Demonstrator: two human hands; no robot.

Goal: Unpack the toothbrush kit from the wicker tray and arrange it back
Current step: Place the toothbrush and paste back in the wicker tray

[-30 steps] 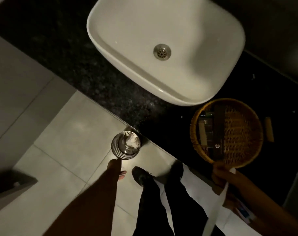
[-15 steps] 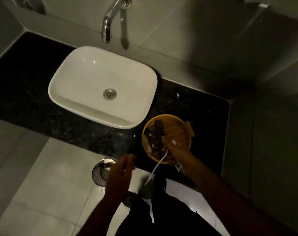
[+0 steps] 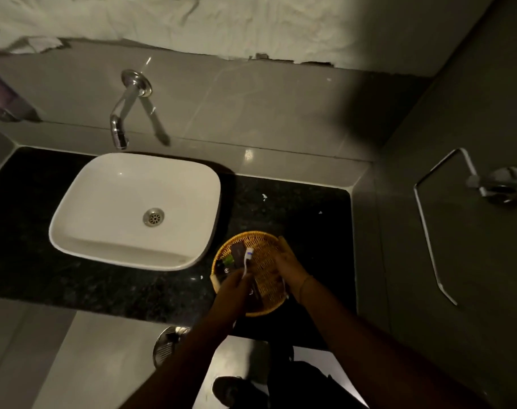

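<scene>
One white rectangular basin (image 3: 134, 211) sits at the left of a black speckled stone counter (image 3: 30, 246), with one chrome spout (image 3: 124, 113) coming out of the grey tiled wall above it. The room is dim. Below the counter edge, pale floor tiles show, and one round metal bin (image 3: 166, 343) stands on them, partly hidden by the left forearm. To the right of the basin, close to it, one round wicker tray (image 3: 252, 240) rests on the counter. Two bare arms reach forward over it from the bottom of the view. The left hand (image 3: 232, 290) hovers over the tray's near left side, fingers closed around the handle of one white toothbrush (image 3: 247, 261), whose head with a blue mark points away toward the wall, over a few small dark packets lying in the tray's left half; how many cannot be told. The right hand (image 3: 288, 265) lies over the tray's right rim, fingers bent; whether it grips anything cannot be told. Farther right, one bent chrome towel holder (image 3: 428, 225) hangs on the side wall.
</scene>
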